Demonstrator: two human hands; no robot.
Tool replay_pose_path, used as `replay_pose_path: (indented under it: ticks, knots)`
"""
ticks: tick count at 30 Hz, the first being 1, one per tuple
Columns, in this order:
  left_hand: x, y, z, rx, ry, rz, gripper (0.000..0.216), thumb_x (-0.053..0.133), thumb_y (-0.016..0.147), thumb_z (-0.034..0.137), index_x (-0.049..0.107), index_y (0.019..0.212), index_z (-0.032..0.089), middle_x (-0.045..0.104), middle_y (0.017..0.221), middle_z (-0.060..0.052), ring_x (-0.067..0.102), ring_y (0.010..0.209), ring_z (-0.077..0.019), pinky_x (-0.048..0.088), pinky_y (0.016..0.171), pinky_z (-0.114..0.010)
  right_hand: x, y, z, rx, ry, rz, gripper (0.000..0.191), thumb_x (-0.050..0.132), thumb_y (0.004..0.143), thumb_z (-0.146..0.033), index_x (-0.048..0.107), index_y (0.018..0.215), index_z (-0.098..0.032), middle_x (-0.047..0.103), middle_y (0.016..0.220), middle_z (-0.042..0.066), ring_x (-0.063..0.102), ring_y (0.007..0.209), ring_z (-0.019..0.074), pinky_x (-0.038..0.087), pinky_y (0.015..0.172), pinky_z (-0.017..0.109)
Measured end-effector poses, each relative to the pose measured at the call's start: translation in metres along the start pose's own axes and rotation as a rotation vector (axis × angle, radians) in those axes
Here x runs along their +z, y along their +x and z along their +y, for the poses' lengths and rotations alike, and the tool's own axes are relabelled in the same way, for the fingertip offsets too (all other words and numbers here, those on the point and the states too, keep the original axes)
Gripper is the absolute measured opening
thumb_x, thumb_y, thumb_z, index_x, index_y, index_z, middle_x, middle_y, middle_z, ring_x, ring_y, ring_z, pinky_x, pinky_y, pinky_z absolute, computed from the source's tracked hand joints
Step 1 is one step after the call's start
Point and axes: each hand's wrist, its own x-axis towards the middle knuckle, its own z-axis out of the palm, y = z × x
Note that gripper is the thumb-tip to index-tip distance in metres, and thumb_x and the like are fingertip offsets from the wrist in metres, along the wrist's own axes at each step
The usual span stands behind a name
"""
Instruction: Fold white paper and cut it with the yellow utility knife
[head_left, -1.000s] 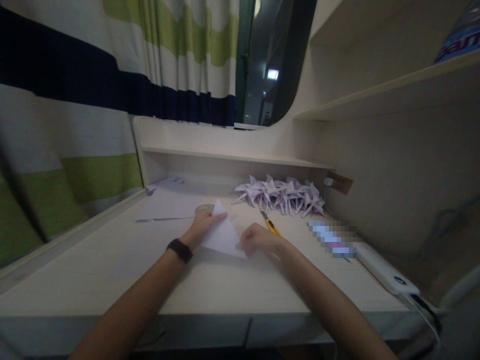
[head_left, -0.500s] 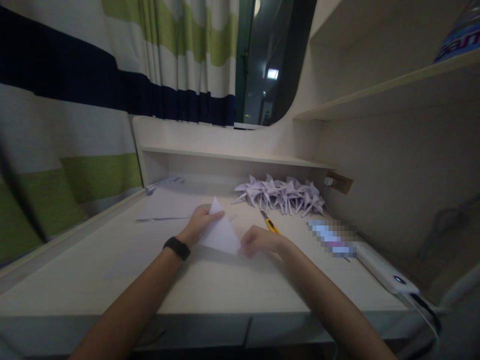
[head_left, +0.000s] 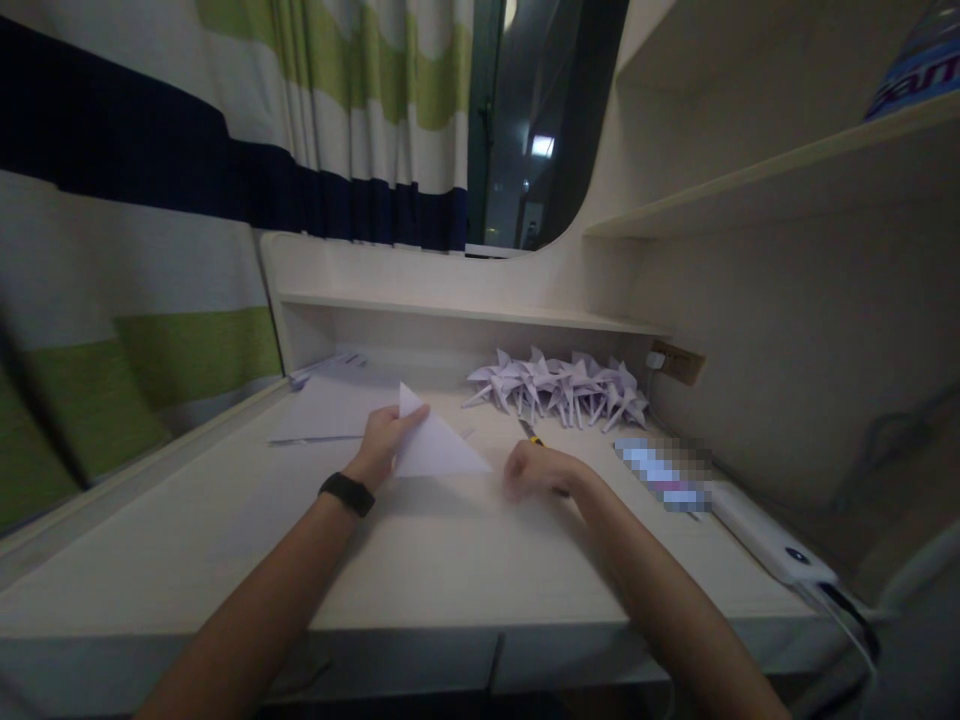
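My left hand, with a dark band on its wrist, is closed on a white sheet of paper folded into a triangle. Its thumb presses on the paper's left side, near the upper point. The triangle is held up over the desk, one sharp corner pointing right. Just off that corner is my right hand, its fingers curled in and blurred at the tips; I see nothing in them. It partly covers a yellow utility knife lying behind it on the desk.
Several white paper pinwheels are heaped at the back of the desk. Paper sheets lie stacked at the back left. On the right are a blurred-out phone and a white power bank with a cable.
The paper triangle has turned and moved slightly left with my left hand. My right hand has come away from its corner, shifting right and covering more of the knife.
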Motion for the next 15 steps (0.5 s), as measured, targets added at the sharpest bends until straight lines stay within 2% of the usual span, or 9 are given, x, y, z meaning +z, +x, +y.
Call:
replay_pose_path:
  ticks: [3,5,7,9,12,15]
  knots:
    - [-0.001,0.002,-0.004,-0.003,-0.020,-0.031,0.035,0.077,0.061,0.042,0.064,0.068,0.010,0.065,0.059,-0.005,0.057,0.047,-0.0149,0.042,0.045,-0.024,-0.005,0.004,0.002,-0.047,0.002,0.271,0.014,0.074,0.058,-0.024,0.069,0.063,-0.012,0.065,0.058,0.003,0.057,0.053,0.0119,0.043,0.048,0.020]
    - [0.004,-0.001,-0.006,0.012,0.007,-0.065,0.036,0.077,0.062,0.044,0.064,0.066,0.011,0.064,0.060,-0.005,0.056,0.048,-0.0145,0.041,0.046,-0.024,0.000,0.010,0.001,-0.137,0.075,0.412,0.025,0.070,0.068,-0.035,0.069,0.073,-0.011,0.067,0.068,0.005,0.058,0.059,0.0120,0.044,0.051,0.020]
    - [0.012,-0.008,-0.006,0.050,0.049,-0.095,0.036,0.077,0.063,0.045,0.064,0.065,0.011,0.064,0.061,-0.004,0.056,0.050,-0.0139,0.040,0.046,-0.023,0.011,0.017,0.000,-0.247,0.175,0.428,0.037,0.066,0.074,-0.047,0.070,0.085,-0.011,0.068,0.078,0.007,0.059,0.064,0.0120,0.043,0.054,0.020]
    - [0.020,-0.015,-0.006,0.077,0.075,-0.120,0.036,0.076,0.064,0.046,0.064,0.064,0.012,0.064,0.063,-0.004,0.056,0.053,-0.0132,0.039,0.047,-0.021,0.023,0.024,0.001,-0.301,0.254,0.389,0.046,0.066,0.073,-0.054,0.070,0.089,-0.011,0.067,0.076,0.006,0.056,0.062,0.0111,0.039,0.052,0.020]
    - [0.025,-0.020,-0.006,0.029,0.056,-0.187,0.037,0.074,0.066,0.047,0.065,0.066,0.011,0.064,0.064,-0.004,0.056,0.053,-0.0125,0.038,0.047,-0.021,0.033,0.030,0.002,-0.261,0.326,0.420,0.048,0.072,0.066,-0.056,0.070,0.076,-0.009,0.061,0.060,0.003,0.045,0.050,0.0088,0.029,0.045,0.020]
    - [0.021,-0.016,-0.006,-0.039,-0.023,-0.269,0.037,0.073,0.068,0.047,0.068,0.074,0.011,0.066,0.067,-0.005,0.057,0.055,-0.0133,0.039,0.050,-0.022,0.027,0.023,0.002,-0.225,0.308,0.307,0.043,0.076,0.063,-0.051,0.070,0.070,-0.009,0.057,0.052,0.000,0.040,0.045,0.0074,0.024,0.043,0.021]
